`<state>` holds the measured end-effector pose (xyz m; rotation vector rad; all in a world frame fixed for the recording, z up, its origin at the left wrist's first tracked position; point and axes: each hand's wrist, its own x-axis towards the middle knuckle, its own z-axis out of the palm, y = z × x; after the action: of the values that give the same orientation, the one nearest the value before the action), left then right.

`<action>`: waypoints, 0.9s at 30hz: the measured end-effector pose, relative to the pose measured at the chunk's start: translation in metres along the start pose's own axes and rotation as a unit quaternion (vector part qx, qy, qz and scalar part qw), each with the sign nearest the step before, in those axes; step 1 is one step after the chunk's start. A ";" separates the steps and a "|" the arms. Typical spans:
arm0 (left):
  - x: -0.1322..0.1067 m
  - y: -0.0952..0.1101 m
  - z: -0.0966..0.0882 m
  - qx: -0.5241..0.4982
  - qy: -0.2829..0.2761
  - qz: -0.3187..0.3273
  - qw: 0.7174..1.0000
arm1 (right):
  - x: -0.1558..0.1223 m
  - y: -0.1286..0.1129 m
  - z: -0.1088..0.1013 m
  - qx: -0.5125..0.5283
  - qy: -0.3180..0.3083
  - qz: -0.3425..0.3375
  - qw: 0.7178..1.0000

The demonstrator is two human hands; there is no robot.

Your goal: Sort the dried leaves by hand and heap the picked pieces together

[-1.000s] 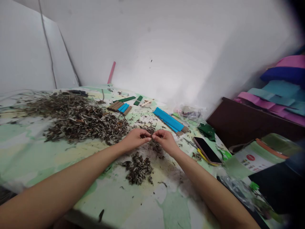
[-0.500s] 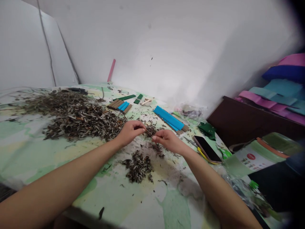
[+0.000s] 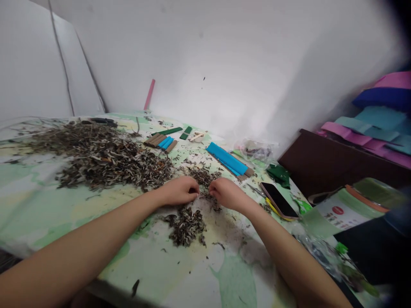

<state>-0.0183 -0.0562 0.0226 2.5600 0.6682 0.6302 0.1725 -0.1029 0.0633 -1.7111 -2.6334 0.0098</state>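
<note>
My left hand (image 3: pixel 180 191) and my right hand (image 3: pixel 227 193) rest low on the table, knuckles up, fingers curled in a pinch towards each other. Between them lies a thin scatter of dried leaves (image 3: pixel 204 176). What the fingertips hold is too small to make out. A small heap of dried leaves (image 3: pixel 186 225) sits just below my hands. A large pile of dried leaves and stems (image 3: pixel 99 158) spreads to the left of my left hand.
A green-and-white cloth covers the table (image 3: pixel 48 214). Blue strips (image 3: pixel 226 158), brown and blue sticks (image 3: pixel 162 142) and green pieces (image 3: pixel 171 131) lie behind. A phone (image 3: pixel 278 200) lies right of my right hand. A dark cabinet (image 3: pixel 327 164) stands at right.
My hands were pinched together, drew apart with the left lifting, then dropped lower onto the table and came close again over the loose leaves.
</note>
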 end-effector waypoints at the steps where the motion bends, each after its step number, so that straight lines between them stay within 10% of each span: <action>1: -0.001 -0.001 0.001 -0.002 -0.023 0.017 1.000 | 0.000 0.001 0.000 0.009 0.007 0.010 1.000; 5: -0.003 0.000 0.000 -0.058 -0.088 0.046 0.993 | 0.003 0.007 0.002 0.092 0.066 0.031 0.993; 8: -0.002 0.002 -0.002 -0.057 -0.036 0.025 0.997 | 0.007 0.008 0.005 0.215 0.105 0.033 0.970; 18: 0.003 0.001 0.001 -0.151 0.055 -0.068 0.985 | 0.015 -0.007 0.018 0.567 0.172 0.067 0.803; 27: 0.004 0.001 0.005 -0.210 0.090 -0.109 0.968 | 0.007 -0.016 0.015 0.322 0.263 0.038 0.908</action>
<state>-0.0121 -0.0558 0.0205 2.0255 0.7693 0.8355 0.1548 -0.1034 0.0486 -1.3364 -1.8747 0.3290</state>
